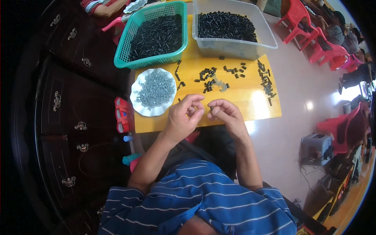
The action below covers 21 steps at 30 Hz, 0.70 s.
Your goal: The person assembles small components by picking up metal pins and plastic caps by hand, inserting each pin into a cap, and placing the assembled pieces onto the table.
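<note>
— Hands first: what do you get at your end?

— Left hand [184, 118] is half curled, thumb and forefinger close together; whether they grip anything, I can't tell from here. Right hand [229, 114] pinches one small dark piece [212, 107] at its fingertips, just beside the left fingers, over the near part of the tabletop [156, 124].

— Count the rest, biggest down.

— I have one clear tub [231, 48] and one green basket [156, 61], both heaped with black pieces. Next, one white wavy-rimmed plate [135, 96] of clear bits [154, 88], too many to count. Nearer the hands, I make out four loose groups of black pieces, plus one stray piece [222, 58] just beside the tub.

— Which way does the held one point?

— Only its end shows clear of the fingers, so I can't tell its long axis. On the table's right, a row [266, 82] stretches away from the person, its pieces at mixed angles.

— Surface and room?

— Pale, shiny floor [290, 90] to the right, dark cabinet [105, 98] to the left, yellow tabletop with glare, red chairs [295, 23] farther off.
</note>
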{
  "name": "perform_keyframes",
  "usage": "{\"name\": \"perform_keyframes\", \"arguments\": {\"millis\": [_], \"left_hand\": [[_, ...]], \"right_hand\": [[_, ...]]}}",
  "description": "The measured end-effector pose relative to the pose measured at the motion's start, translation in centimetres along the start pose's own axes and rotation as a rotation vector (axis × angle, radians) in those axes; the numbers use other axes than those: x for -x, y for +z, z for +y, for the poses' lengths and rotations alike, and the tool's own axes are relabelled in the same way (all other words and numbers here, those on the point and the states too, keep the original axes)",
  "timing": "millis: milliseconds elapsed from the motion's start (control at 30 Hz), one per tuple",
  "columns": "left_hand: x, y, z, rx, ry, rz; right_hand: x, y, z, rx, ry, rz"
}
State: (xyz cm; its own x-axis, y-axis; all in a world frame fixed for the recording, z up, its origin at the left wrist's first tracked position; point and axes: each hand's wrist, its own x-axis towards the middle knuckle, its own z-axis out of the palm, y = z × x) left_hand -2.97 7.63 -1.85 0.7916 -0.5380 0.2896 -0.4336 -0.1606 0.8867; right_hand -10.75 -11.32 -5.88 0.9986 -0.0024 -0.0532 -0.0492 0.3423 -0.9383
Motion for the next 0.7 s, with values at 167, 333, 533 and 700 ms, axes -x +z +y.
{"name": "perform_keyframes", "arguments": {"millis": [167,333,533,700], "left_hand": [[0.6,0.4,0.4,-0.024,0.017,-0.002],[0.3,1.0,0.8,-0.024,0.044,0.008],[-0.1,1.3,0.8,-0.052,0.047,0.010],[-0.3,0.9,0.9,-0.078,0.085,-0.004]], "right_hand": [[0.1,0.3,0.0,-0.134,0.030,0.089],[0.1,0.5,0.0,-0.118,0.002,0.110],[0.3,0.8,-0.5,-0.200,0.077,0.134],[0.2,0.6,-0.3,-0.192,0.058,0.103]]}}
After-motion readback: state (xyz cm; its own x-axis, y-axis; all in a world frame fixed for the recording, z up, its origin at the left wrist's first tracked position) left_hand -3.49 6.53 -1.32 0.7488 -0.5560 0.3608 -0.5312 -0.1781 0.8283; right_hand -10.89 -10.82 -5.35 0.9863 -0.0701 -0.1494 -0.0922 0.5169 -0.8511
